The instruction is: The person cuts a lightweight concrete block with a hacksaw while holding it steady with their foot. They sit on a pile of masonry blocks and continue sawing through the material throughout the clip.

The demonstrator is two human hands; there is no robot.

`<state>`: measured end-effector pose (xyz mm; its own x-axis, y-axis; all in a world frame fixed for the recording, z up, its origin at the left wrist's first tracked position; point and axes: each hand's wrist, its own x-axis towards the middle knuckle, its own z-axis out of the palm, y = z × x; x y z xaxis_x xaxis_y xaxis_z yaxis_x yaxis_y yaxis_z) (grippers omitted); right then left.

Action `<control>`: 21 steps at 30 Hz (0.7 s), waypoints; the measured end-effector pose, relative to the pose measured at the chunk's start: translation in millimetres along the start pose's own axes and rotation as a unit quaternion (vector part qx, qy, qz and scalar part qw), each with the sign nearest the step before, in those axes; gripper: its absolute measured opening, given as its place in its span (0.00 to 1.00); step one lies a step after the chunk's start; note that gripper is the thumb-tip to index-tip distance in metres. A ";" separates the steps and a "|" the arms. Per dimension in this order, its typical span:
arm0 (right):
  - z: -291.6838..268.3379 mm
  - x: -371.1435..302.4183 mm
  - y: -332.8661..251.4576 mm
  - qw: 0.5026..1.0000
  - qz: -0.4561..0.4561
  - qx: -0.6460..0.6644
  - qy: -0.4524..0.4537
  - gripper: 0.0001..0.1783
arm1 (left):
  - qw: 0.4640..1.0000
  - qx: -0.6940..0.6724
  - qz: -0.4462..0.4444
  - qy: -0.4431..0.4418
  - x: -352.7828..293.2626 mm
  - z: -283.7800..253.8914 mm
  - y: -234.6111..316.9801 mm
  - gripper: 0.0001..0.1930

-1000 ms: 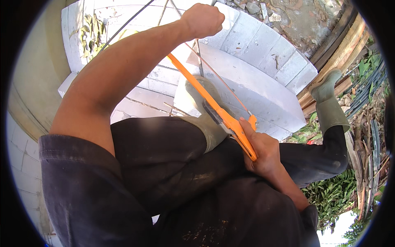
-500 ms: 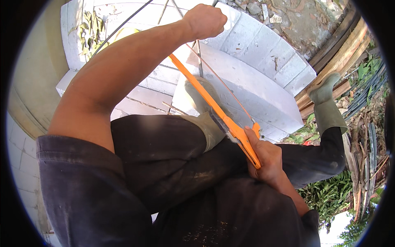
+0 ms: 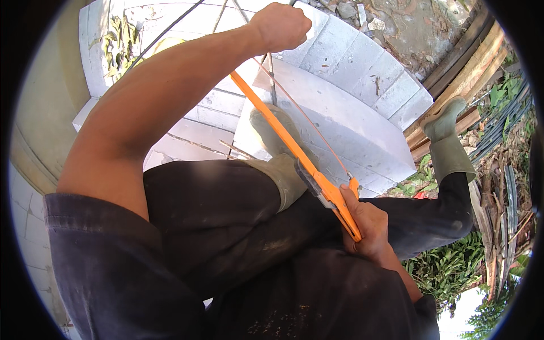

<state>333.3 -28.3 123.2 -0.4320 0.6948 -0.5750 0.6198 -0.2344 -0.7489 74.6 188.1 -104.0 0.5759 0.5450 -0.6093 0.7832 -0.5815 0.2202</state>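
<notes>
My right hand point(image 3: 368, 222) is closed around the handle of an orange hacksaw point(image 3: 271, 123), whose frame slants up to the left. Its thin reddish blade point(image 3: 309, 116) faces away to the right; the far end of the saw is hidden behind my left forearm. Farther out, my left hand point(image 3: 281, 26) makes a fist around what looks like a thin metal rod, mostly hidden, with a bit showing above the knuckles. Another thin metal rod point(image 3: 272, 79) stands just below that hand, near the blade. Where the blade meets any rod cannot be seen.
Pale block steps point(image 3: 340, 54) curve across the far side. My rubber boots point(image 3: 277, 133) rest on and beside them. Wooden planks point(image 3: 473, 71), dark bundled rods point(image 3: 501, 127) and sticks lie at right. Dry leaves point(image 3: 120, 45) hang at far left, near a dark cable.
The hacksaw and my right hand have drawn back slightly toward me. My left fist stays in nearly the same place, while the whole view has shifted a little.
</notes>
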 end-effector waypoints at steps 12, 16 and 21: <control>2.4 9.3 11.1 0.998 -0.049 -0.016 0.020 0.40 | 0.998 -0.002 0.048 0.042 -0.5 20.1 -7.6 0.13; -16.2 -4.3 13.0 0.999 -0.030 -0.038 -0.012 0.40 | 1.000 -0.014 0.015 0.003 -5.6 2.5 -3.0 0.15; 31.9 92.6 23.4 0.996 -0.094 0.001 0.011 0.44 | 1.000 -0.003 0.015 0.026 5.8 3.1 -1.7 0.16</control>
<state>286.9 8.9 41.9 -0.5258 0.7412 -0.4174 0.5279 -0.1004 -0.8434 75.8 190.4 -110.3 0.6097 0.5582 -0.5628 0.7672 -0.5940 0.2420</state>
